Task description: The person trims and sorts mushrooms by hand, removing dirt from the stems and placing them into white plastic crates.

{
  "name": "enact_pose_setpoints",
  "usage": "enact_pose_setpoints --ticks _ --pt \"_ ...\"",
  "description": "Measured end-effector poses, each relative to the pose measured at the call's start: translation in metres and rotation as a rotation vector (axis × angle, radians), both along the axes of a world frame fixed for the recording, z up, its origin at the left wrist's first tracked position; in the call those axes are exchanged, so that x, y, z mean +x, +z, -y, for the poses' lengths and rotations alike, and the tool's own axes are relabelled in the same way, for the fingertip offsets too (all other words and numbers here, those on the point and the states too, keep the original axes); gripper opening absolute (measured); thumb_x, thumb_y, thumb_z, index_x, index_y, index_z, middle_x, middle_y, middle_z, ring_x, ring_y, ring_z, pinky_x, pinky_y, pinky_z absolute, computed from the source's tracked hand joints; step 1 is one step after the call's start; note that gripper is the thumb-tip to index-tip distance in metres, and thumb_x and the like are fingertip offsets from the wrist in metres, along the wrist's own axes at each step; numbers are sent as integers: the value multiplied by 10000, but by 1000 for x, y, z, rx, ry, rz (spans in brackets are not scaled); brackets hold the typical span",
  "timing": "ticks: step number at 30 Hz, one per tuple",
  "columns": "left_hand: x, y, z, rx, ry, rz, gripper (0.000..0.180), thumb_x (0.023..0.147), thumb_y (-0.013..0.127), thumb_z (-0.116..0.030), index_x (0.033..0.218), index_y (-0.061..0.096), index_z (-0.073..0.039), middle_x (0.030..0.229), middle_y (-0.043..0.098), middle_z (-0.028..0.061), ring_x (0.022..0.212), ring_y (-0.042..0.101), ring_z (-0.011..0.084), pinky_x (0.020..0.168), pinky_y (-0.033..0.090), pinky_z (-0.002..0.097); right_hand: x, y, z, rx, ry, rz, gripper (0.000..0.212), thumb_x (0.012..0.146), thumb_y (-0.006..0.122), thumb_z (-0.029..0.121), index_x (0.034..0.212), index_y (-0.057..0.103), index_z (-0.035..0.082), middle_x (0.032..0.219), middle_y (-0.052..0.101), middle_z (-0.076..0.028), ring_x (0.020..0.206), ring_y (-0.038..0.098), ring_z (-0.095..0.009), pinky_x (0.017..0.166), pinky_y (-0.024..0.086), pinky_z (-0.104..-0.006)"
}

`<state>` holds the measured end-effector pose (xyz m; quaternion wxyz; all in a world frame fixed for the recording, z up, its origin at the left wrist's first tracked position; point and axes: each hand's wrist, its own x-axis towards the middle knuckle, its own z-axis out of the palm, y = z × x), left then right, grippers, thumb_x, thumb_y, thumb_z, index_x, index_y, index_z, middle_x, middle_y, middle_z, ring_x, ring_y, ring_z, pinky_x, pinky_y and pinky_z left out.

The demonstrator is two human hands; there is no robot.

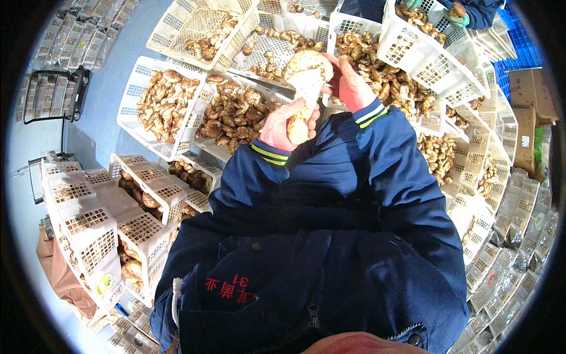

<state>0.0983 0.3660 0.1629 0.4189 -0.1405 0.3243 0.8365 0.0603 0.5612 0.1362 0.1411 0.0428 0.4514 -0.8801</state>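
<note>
A large mushroom [305,88] with a broad brown-flecked cap and thick pale stem is held up in front of me, cap at the far end. My left hand [282,127] is closed round the lower stem, whose brownish tip sticks out below the fingers. At the cap's right edge, my right hand [352,84] grips with thumb and fingers; part of its hold is hidden. Just beyond, a white perforated crate [306,26] has a few small mushrooms scattered in it. Piled brown mushrooms [233,115] fill the crate left of my hands, and more mushrooms [359,53] lie to the right.
White crates of mushrooms [168,97] surround me, with stacked crates [85,215] at the left. A co-worker's green-gloved hand [457,17] holds a mushroom over a crate [433,65] at the far right. Cardboard boxes [530,94] and plastic-wrapped stacks [516,206] stand at the right.
</note>
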Motion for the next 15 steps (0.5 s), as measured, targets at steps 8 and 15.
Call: enact_pose_setpoints --ticks 8,15 --pt "11 -2 -3 461 -140 170 487 871 403 -418 1089 477 12 828 564 76 635 493 163 610 380 298 8 12 26 -341 28 -27 478 906 405 364 1196 427 -15 1122 546 -126 1028 533 -206 895 427 -325" --pt "5 1 -2 -2 -188 -108 615 888 267 -517 1189 444 -11 1057 566 149 893 570 279 790 462 393 1 0 16 -156 -59 113 405 884 482 316 1128 491 -7 1034 584 -85 916 560 -170 825 444 -294"
